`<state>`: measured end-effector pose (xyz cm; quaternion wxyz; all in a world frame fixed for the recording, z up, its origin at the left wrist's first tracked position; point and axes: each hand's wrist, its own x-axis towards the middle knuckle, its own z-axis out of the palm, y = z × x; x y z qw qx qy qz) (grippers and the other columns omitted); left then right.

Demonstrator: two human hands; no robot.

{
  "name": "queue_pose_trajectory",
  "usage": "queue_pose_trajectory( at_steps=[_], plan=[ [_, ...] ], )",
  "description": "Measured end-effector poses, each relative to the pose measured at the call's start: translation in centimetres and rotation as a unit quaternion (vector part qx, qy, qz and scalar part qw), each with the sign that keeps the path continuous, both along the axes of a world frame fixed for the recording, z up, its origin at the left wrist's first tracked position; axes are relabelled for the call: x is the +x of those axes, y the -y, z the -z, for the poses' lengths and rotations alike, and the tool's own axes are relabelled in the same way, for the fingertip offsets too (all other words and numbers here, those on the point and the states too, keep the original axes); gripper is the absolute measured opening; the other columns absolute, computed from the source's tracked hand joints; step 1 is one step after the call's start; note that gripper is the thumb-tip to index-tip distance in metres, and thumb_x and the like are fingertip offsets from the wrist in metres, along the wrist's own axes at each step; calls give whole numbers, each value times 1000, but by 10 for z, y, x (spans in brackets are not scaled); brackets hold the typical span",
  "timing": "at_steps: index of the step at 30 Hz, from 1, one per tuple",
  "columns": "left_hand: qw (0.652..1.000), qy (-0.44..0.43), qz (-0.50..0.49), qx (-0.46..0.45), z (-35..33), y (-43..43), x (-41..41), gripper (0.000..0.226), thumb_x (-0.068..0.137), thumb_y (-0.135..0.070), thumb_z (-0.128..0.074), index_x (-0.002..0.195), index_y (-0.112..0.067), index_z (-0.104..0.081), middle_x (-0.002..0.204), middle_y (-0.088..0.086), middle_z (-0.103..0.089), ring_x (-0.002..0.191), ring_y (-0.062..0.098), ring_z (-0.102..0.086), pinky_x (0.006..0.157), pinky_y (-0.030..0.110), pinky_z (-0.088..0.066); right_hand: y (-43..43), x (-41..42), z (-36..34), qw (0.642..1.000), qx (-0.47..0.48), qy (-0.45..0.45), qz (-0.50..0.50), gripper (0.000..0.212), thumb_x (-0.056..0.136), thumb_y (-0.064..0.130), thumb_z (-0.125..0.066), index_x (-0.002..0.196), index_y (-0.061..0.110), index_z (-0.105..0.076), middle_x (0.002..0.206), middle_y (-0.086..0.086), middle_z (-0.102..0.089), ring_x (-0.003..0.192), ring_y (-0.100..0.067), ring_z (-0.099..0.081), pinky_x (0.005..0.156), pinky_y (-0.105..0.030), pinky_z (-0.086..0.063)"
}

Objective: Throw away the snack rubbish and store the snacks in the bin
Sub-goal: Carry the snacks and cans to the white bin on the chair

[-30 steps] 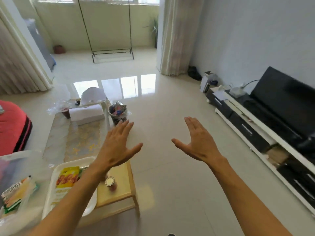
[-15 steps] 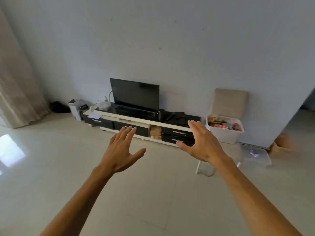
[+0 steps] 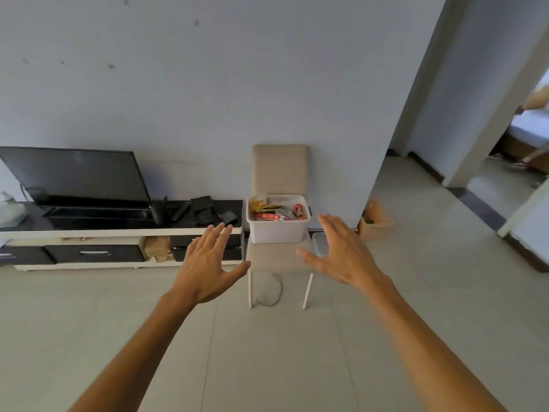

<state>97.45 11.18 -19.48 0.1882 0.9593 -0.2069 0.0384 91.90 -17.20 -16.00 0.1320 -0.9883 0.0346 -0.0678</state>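
Observation:
A white plastic bin stands on the seat of a beige chair against the wall. Several snack packets in red, yellow and silver fill it. My left hand and my right hand are held out in front of me, palms facing each other, fingers straight, holding nothing. Both hands are well short of the bin, one to each side of it in the picture.
A low TV stand with a black television runs along the wall left of the chair. A brown basket sits on the floor at the wall's corner. A doorway opens at the right. Bare tiled floor lies between me and the chair.
My view has swung right, from the coffee table with the snacks to the wall; the chair with the bin is now centred and nearer. Both hands stay open in the same pose.

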Motion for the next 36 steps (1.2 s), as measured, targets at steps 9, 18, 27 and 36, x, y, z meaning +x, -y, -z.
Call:
queue_pose_trajectory(
  at_steps=[9,18,27,36],
  plan=[
    [999,-31,-17,11,49,71,165,108,68,-89,-18,158,-29,-10,166,-4,-8,153,20,-4,121,46,-9,74,165,44,1000,12,-16,-3,101,79,80,-51,156,23,-15,162,2,-23,148,-17,-22,114,-41,-33],
    [995,-94,-35,23,79,129,330,98,77,-81,-34,157,-28,-14,165,-1,-16,152,23,-13,122,51,-16,136,336,78,997,3,-77,-13,102,78,81,-52,155,24,-18,161,2,-25,148,-19,-25,112,-45,-36],
    [983,-159,-85,46,125,181,438,90,86,-73,-48,156,-28,-15,164,-3,-17,150,20,-19,122,46,-18,194,497,134,990,27,-115,-78,100,75,81,-54,151,22,-26,153,1,-37,136,-20,-42,101,-39,-46],
    [965,-204,-154,52,203,224,552,77,90,-53,-61,152,-24,-27,158,-1,-33,144,20,-32,117,41,-27,208,642,231,958,43,-208,-193,94,77,74,-61,149,25,-28,149,-1,-41,133,-22,-44,99,-40,-45]
  ],
)
